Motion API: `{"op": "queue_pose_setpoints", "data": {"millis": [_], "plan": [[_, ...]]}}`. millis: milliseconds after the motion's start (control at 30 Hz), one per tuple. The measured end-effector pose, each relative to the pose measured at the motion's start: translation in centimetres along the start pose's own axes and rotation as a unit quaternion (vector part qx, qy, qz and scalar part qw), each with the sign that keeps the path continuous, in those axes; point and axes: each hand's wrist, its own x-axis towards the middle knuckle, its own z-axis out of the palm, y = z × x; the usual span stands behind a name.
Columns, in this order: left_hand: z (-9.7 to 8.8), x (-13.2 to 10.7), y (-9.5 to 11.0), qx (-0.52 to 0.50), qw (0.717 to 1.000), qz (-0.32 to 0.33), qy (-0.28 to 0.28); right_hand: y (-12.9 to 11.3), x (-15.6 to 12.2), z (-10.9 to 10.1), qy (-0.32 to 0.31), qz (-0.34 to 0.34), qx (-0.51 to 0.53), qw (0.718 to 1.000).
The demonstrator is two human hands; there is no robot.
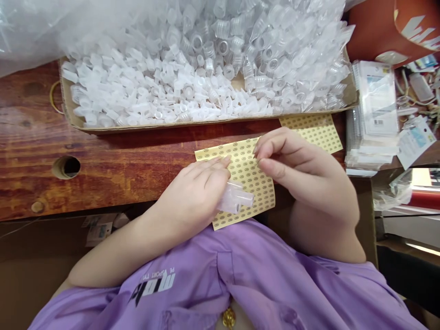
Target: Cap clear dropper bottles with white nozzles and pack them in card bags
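My left hand (199,192) is closed around a small clear plastic bottle (237,200), held sideways over a yellow sticker sheet (252,178) at the wooden table's edge. Its forefinger lies stretched across the sheet. My right hand (295,167) hovers over the sheet's upper right part, thumb and forefinger pinched together on a small sticker that is too tiny to make out clearly. A second yellow sticker sheet (318,130) lies behind the right hand.
A shallow cardboard tray (80,121) heaped with clear plastic bottles and white caps (144,94) spans the back. The wooden table (34,156) has a round hole (66,167). Packaged cards (374,110) and an orange bag (378,27) lie at right.
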Motion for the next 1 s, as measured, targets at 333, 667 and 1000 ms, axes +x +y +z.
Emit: {"op": "queue_pose_setpoints", "data": {"millis": [333,667,1000], "plan": [[0.4,-0.3,-0.5,-0.031,0.999,-0.006,0.011,-1.9,0.9,0.3,-0.139,-0.043,-0.039,0.989],[0.5,-0.4,-0.6,-0.010,0.999,0.012,0.037,-0.8,3.1,-0.6,-0.239,-0.127,-0.045,0.962],[0.3,-0.2,-0.5,-0.006,1.000,0.000,0.020,0.1,3.2,-0.1,-0.189,-0.119,0.010,0.975]]}}
